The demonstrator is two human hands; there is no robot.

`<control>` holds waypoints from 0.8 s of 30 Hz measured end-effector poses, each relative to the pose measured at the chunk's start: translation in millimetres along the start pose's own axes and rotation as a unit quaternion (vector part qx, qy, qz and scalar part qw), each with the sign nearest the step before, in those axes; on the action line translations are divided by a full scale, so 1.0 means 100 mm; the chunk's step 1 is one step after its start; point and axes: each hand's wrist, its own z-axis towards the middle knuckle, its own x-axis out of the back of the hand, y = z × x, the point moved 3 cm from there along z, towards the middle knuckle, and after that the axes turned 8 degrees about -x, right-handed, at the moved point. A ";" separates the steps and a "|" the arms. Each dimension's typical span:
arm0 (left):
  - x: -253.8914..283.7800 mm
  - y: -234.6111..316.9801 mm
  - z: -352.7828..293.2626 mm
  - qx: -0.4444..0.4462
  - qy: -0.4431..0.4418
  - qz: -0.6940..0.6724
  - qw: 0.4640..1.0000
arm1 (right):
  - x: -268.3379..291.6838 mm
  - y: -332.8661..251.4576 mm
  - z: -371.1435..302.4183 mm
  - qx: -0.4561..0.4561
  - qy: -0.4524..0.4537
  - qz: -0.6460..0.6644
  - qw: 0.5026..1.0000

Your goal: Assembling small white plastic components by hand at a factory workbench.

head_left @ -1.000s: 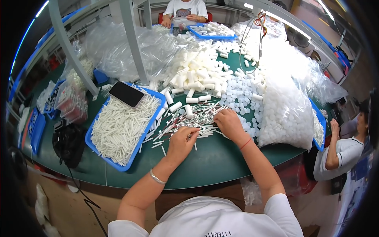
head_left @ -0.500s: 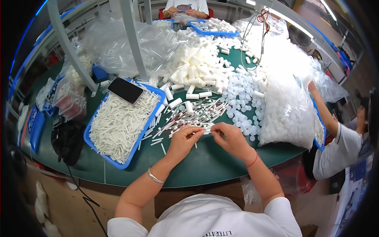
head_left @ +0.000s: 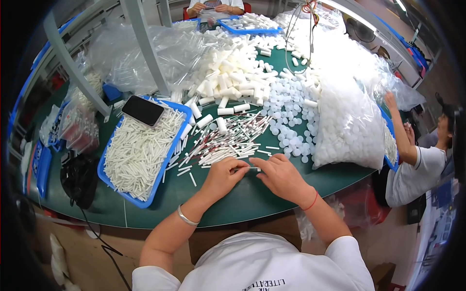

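In front of me, just over the near side of the green table, my two hands meet at a thin white stick (head_left: 254,168). My left hand (head_left: 223,175) pinches one end between thumb and fingertips. The other end is at the fingertips of my right hand (head_left: 283,178), which are closed around it and partly hide it. Right beyond the hands lies a loose pile of thin white and dark-red sticks (head_left: 228,140). Translucent white round caps (head_left: 290,123) are scattered to its right. Thick white foam-like cylinders (head_left: 233,77) are heaped behind it.
A blue tray (head_left: 180,140) of short white sticks stands at left, with a black phone (head_left: 143,110) on top. Grey metal posts (head_left: 148,48) rise behind it. A bulging clear bag (head_left: 347,131) of white pieces sits at right. Co-workers sit at the right and far side.
The view has shifted slightly, so the table things sit further left. My right hand's fingers have changed from a tight pinch to reaching more over the stick.
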 end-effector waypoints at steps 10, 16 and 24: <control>-0.33 0.32 -0.02 -0.153 -0.023 0.056 0.986 | 0.01 0.09 -0.37 -0.085 0.040 0.148 0.984; -0.60 0.29 0.41 -0.100 -0.069 0.019 0.992 | 0.14 0.34 -0.69 -0.162 0.109 0.147 0.970; -1.12 0.17 0.71 -0.209 -0.020 0.134 0.968 | 0.30 0.54 -0.94 -0.319 0.229 0.258 0.883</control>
